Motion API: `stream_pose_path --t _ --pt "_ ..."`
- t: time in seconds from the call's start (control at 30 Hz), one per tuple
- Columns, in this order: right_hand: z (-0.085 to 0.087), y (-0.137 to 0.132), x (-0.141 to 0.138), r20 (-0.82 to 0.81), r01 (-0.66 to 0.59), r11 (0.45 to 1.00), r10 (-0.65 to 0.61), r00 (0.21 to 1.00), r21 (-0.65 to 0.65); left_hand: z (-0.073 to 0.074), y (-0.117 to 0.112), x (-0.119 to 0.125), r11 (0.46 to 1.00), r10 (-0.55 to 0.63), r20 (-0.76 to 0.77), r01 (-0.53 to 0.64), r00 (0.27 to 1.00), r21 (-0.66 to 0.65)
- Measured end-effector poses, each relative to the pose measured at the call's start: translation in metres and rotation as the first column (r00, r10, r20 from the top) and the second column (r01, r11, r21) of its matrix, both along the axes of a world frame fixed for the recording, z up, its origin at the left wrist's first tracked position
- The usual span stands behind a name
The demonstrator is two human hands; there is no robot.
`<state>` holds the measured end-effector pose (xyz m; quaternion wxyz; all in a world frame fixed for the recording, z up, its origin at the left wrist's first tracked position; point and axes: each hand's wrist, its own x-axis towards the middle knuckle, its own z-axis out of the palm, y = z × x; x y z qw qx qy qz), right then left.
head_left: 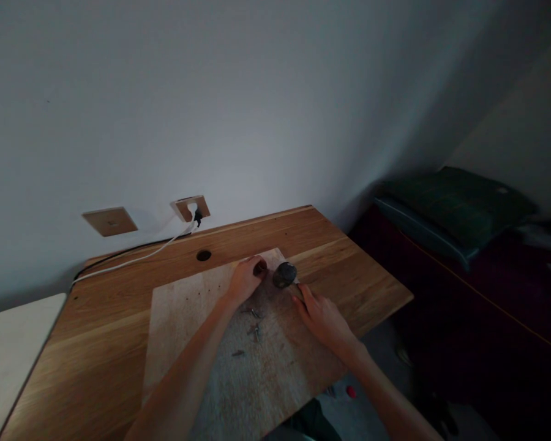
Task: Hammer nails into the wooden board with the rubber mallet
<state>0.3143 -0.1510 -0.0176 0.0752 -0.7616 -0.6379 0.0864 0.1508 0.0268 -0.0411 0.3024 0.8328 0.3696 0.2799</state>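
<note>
Hammer [284, 274] is held in the right hand [324, 318], fingers closed round the handle close under the dark head. Head is at the far edge of the board [188, 318], just right of the left hand [245, 278]; contact with the board cannot be told. Left hand rests on the board, fingers curled together at a small dark spot [259, 267]; whether they grip anything cannot be told. Loose nails [256, 313] lie on the board between the forearms. Board lies flat on the desk [96, 343]. Behind it: a round hole [204, 255] in the desk, and a wall socket [191, 208] with a white cable [133, 260]. A green cushion [454, 208] lies well apart to the right
</note>
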Motion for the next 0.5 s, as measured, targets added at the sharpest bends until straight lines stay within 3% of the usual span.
stream_pose_path --t 0.23,0.5 --pt "0.0038 0.0005 -0.0004 -0.036 0.003 1.0 -0.002 0.999 0.005 -0.0038 0.0008 0.0 1.0 0.01 0.097 -0.007 0.995 -0.025" --pt "0.008 0.0016 -0.0009 -0.059 0.02 1.0 -0.02 0.998 0.001 -0.0007 0.0031 0.0006 0.997 0.048 -0.017 -0.047 0.999 0.056"
